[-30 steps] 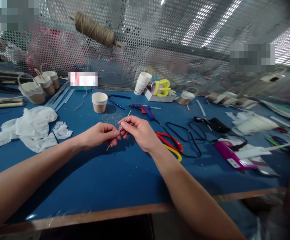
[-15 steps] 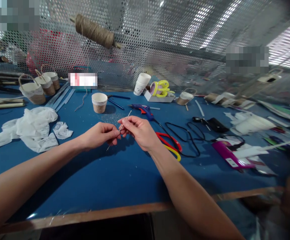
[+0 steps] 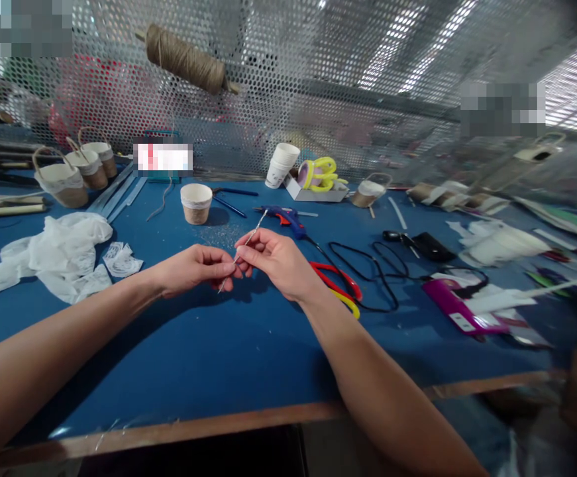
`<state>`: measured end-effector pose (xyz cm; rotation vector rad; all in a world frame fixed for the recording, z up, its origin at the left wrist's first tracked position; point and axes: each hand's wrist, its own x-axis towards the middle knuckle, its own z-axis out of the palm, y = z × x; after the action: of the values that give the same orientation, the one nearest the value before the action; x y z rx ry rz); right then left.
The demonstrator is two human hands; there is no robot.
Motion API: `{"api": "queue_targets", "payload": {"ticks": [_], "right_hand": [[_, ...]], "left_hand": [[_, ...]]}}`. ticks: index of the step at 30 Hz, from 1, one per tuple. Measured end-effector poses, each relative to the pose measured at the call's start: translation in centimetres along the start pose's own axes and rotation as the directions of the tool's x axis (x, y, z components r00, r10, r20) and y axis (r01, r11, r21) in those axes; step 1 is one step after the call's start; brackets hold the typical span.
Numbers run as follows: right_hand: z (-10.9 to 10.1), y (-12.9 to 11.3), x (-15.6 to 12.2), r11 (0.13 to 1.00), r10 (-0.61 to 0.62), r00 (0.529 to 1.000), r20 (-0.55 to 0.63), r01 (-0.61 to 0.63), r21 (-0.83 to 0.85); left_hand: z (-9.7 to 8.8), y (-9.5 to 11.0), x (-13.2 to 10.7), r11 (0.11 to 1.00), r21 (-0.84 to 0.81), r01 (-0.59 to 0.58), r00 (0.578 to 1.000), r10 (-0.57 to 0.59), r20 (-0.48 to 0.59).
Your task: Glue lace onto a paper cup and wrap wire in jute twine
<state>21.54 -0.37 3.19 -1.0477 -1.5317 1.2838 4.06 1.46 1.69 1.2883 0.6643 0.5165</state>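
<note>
Pinched between the fingertips of my left hand and my right hand is a thin, pale twisted strand, cord or covered wire, I cannot tell which. It slants over the blue table, its upper end above my right fingers and its lower tip below my left. Both hands are closed, close together. Beyond them stands a paper cup with a brown wrap and a white lace rim. A blue glue gun lies behind my right hand, and blue-handled pliers are beside the cup.
White lace fabric lies at left, with handled cups behind it. Red-and-yellow-handled scissors are partly under my right forearm. A black cord runs near a purple power strip. A twine spool hangs on the mesh.
The strand has shifted up and slightly right, with more of it showing above my right fingers and less below my left. Both hands keep pinching it.
</note>
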Motion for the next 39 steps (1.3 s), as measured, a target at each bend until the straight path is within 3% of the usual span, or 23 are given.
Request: {"api": "queue_targets", "payload": {"ticks": [10,18,27,33,39], "right_hand": [[0.33,0.02,-0.09,0.998,-0.061,0.998,0.011,0.061,0.004],[0.42,0.1,-0.09,0.998,-0.043,0.999,0.024,0.044,-0.047],[0.12,0.0,0.21,0.999,0.018,0.986,-0.165,-0.012,0.035],[0.07,0.15,0.11,0.997,-0.046,0.994,-0.097,0.051,0.058],[-0.02,0.15,0.04,0.995,-0.036,0.998,-0.049,0.04,0.086]], "left_hand": [[0.23,-0.38,0.04,0.983,-0.176,0.058,0.997,-0.047,0.066],[0.23,-0.64,0.21,0.981,-0.176,0.078,0.996,-0.067,0.067],[0.38,-0.69,0.23,0.986,-0.149,0.075,0.997,-0.074,0.011],[0.36,-0.74,0.12,0.964,-0.258,0.067,0.996,-0.051,0.068],[0.48,-0.57,0.2,0.981,-0.19,0.026,1.0,-0.024,0.014]]}}
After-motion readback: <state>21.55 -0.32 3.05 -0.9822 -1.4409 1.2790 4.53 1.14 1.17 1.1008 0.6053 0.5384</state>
